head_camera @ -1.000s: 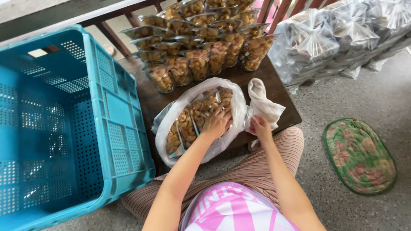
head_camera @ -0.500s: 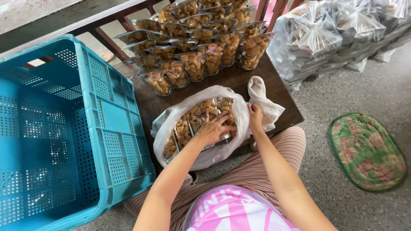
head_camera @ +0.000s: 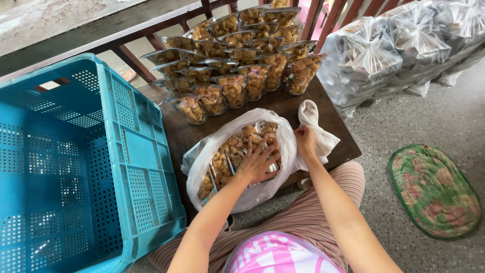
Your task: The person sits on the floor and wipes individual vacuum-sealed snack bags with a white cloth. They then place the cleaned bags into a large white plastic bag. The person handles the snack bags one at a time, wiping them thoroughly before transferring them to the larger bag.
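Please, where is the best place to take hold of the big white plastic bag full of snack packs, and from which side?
Probably at the open rim of the white bag, coming from above on the right, where the right hand already pinches it. The bag lies on its side, soft and full of packs, so only the loose rim gathers easily.

You are working in soft, even daylight with no hard shadows; only a faint shade sits under your left hand (head_camera: 258,163) and along the inner wall of the blue crate (head_camera: 76,167). Glare shows as white sheen on the clear plastic bag (head_camera: 237,192) you hold and on the stacked sacks (head_camera: 399,45) at the upper right, while the top left corner of the ground is washed out pale. The picture is sharp at its centre, and the wide lens bends the crate and railing (head_camera: 126,38) towards the edges.
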